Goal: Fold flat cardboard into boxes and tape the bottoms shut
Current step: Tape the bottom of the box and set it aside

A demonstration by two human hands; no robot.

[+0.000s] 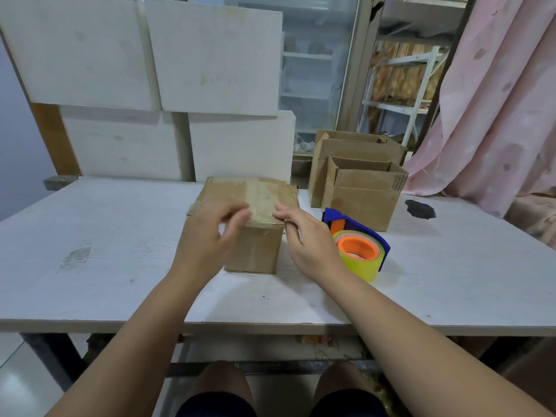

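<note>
Brown cardboard, head view: box point(255, 236) standing bottom-up in the middle of the white table point(105, 236), just ahead of both hands. Strip of clear tape point(261, 200) laid along the seam, long axis running away from the person, near end turned down over the front edge onto the near face. Left hand point(207, 236) at the left of that near end, motion-blurred, fingers curled toward the thumb; impossible to tell whether pinching tape or holding nothing. Right hand point(304, 236) at the right of it, forefinger stretched onto the tape at the top edge, other fingers loosely bent, pressing rather than gripping by the look. Both about equally close to the tape end, one each side, the strip between them. Blue tape dispenser point(358, 248) with orange core and yellow roll lying just right of the box, close beside the right wrist, so nearer that hand. Two open boxes point(364, 200) farther back on the right, well apart from the hands. Probably smoothing the tail down the front face next: a stroke toward the person and downward, along the strip's own line.
</note>
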